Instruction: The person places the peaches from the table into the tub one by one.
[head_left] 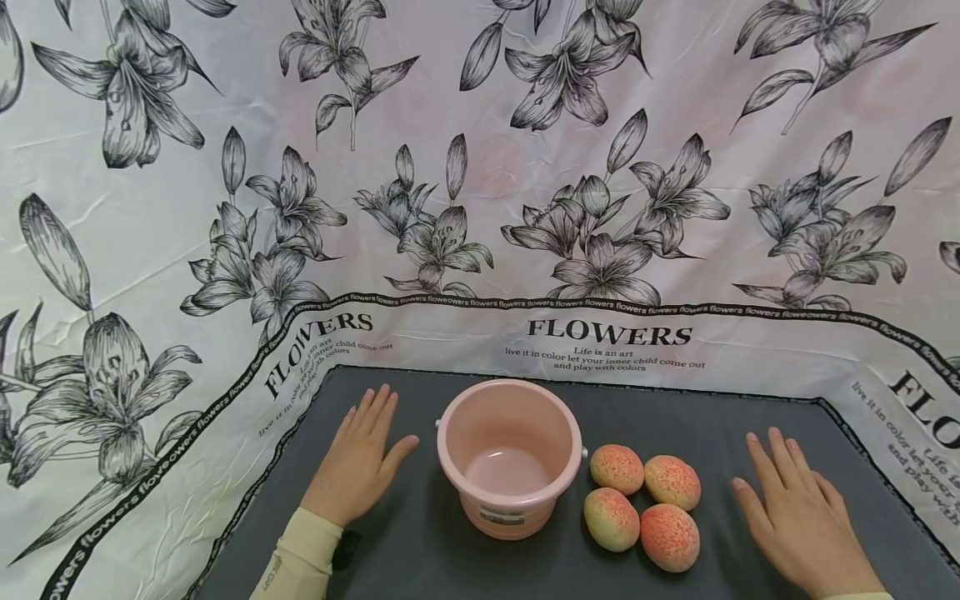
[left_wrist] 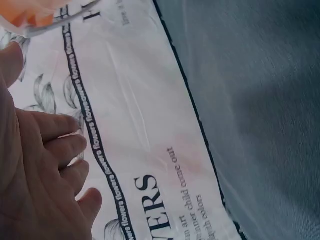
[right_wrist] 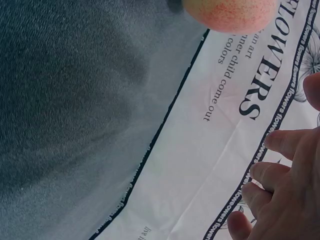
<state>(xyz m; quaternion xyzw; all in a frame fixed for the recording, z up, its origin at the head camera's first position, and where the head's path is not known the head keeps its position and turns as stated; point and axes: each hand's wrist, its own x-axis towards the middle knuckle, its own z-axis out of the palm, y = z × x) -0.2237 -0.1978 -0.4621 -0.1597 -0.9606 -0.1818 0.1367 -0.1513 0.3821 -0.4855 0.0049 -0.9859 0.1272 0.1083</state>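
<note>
A pink plastic bucket [head_left: 510, 500] stands upright on the dark grey mat, its inside bare and a label low on its front. To its left my left hand [head_left: 358, 458] lies with fingers straight, apart from the bucket; the left wrist view also shows this hand [left_wrist: 47, 165], holding nothing. Several speckled red-yellow peaches sit in a cluster right of the bucket, among them a greenish peach [head_left: 612, 520] and a redder peach [head_left: 670, 538]. Farther right rests my right hand [head_left: 802, 517], fingers straight and spread, touching no peach. One peach [right_wrist: 232, 12] shows at the right wrist view's top edge.
The dark grey mat [head_left: 405, 558] covers the work surface. A white cloth [head_left: 450, 333] printed with black lilies and lettering borders it and rises behind. At the left wrist view's top corner, a curved rim [left_wrist: 60, 24] with orange behind it is cut off.
</note>
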